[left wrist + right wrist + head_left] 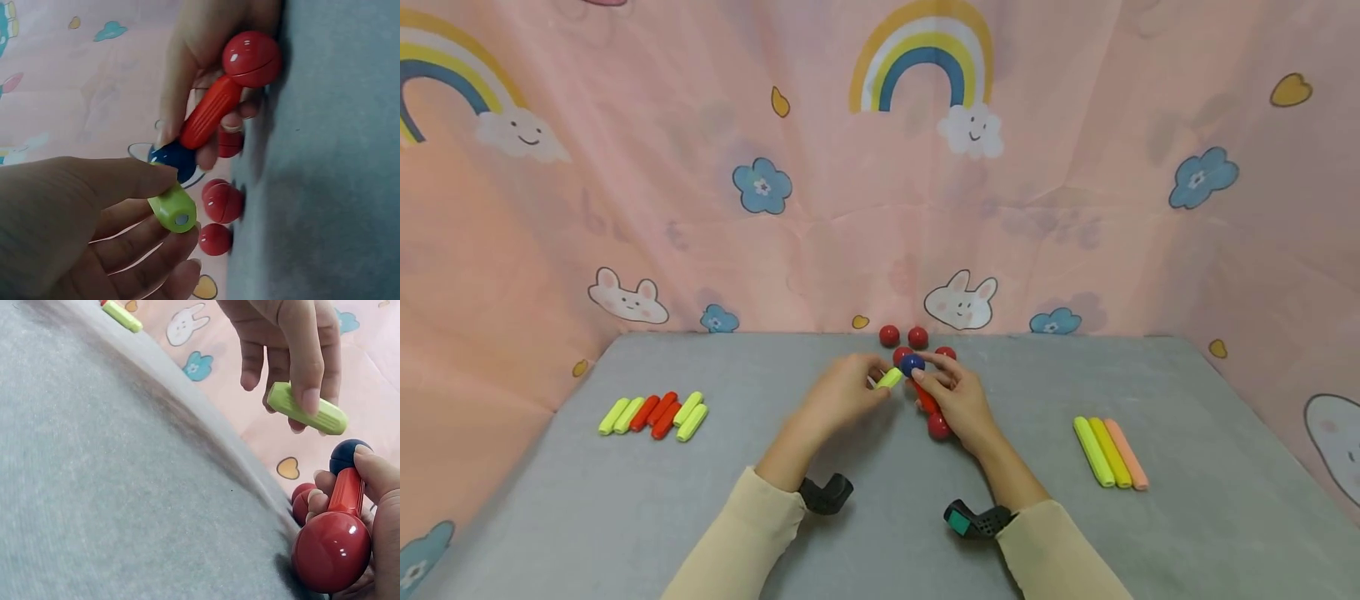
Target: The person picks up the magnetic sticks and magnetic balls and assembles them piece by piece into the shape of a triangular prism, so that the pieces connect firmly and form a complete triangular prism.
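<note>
My left hand (850,390) pinches a short yellow-green rod (306,409) between thumb and fingers. A metal-looking disc shows in the rod's end in the left wrist view. My right hand (962,407) holds a red rod (211,112), its thumb on the dark blue ball (178,164) at the upper end. A shiny red ball (331,552) sits on the rod's lower end, close to the table. In the right wrist view a small gap shows between the yellow-green rod and the blue ball.
Several red balls (918,337) lie at the grey table's (880,533) back edge, just beyond the hands. Several short yellow-green and red rods (662,414) lie at left. Three longer rods (1111,452) lie side by side at right. A pink printed cloth (820,250) hangs behind.
</note>
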Demonstrator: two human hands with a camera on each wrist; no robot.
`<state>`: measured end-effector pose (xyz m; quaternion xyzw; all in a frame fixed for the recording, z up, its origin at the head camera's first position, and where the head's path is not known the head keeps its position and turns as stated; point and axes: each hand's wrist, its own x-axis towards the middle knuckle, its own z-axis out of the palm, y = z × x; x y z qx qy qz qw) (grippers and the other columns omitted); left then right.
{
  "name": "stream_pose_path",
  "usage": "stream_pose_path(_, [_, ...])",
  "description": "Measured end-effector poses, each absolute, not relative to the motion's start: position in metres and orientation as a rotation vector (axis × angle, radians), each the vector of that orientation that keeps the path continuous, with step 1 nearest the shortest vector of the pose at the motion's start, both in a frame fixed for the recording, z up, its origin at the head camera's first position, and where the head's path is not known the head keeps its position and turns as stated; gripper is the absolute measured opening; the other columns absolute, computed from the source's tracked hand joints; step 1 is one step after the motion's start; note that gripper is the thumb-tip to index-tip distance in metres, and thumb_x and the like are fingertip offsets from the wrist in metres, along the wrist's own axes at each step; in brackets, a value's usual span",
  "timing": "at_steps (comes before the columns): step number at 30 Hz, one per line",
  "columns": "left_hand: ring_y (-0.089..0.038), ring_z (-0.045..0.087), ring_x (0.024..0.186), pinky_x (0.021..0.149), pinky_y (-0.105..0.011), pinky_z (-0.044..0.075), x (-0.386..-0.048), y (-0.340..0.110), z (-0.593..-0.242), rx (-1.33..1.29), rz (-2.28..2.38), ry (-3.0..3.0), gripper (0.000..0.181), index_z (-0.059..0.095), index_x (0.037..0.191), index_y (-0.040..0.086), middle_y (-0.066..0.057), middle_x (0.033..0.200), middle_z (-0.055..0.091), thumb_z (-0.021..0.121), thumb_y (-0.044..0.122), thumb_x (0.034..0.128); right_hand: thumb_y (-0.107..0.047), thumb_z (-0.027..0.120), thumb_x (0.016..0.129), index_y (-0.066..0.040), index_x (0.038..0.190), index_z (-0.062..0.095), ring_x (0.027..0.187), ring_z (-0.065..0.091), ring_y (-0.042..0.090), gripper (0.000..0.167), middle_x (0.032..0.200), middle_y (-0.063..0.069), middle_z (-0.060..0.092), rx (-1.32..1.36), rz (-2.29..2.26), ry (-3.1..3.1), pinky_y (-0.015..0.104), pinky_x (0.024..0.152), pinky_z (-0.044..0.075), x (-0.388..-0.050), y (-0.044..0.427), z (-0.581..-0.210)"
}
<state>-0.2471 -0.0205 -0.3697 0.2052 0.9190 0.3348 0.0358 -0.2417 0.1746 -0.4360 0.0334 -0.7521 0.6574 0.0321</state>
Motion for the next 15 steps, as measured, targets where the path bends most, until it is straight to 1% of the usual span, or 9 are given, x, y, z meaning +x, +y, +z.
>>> stream_pose_path(3, [-0.016, 0.062, 0.078, 0.07, -0.028, 0.052, -0.247, -0.019, -0.373, 0.627, 1.032, 2.835, 0.019, 0.074, 0.108, 0.009, -0.005, 0.095, 0.073, 0.073, 0.013, 0.0894, -0.024, 0.066, 0.099, -0.01, 0.138, 0.059, 0.064, 0.066, 0.012, 0.041, 0.111, 0.026, 0.073, 0.095, 2.037, -2.309, 0.021, 0.067, 0.057, -0.242, 0.175, -0.435])
stream_pose_path(7, [-0.015, 0.061, 0.079, 0.071, -0.028, 0.053, -0.246, -0.018, -0.378, 0.635, 1.037, 2.833, 0.018, 0.074, 0.107, 0.009, -0.004, 0.095, 0.073, 0.074, 0.014, 0.0901, -0.024, 0.068, 0.098, -0.012, 0.137, 0.06, 0.065, 0.067, 0.013, 0.042, 0.108, 0.023, 0.074, 0.092, 2.02, -2.328, 0.021, 0.069, 0.058, -0.242, 0.175, -0.435])
stream_pose_path(15, [-0.014, 0.063, 0.078, 0.069, -0.028, 0.054, -0.245, -0.015, -0.383, 0.647, 1.037, 2.838, 0.021, 0.074, 0.11, 0.008, -0.006, 0.098, 0.074, 0.074, 0.016, 0.0912, -0.018, 0.07, 0.096, -0.008, 0.136, 0.06, 0.069, 0.066, 0.01, 0.042, 0.102, 0.027, 0.072, 0.144, 2.004, -2.302, 0.022, 0.071, 0.059, -0.243, 0.175, -0.437])
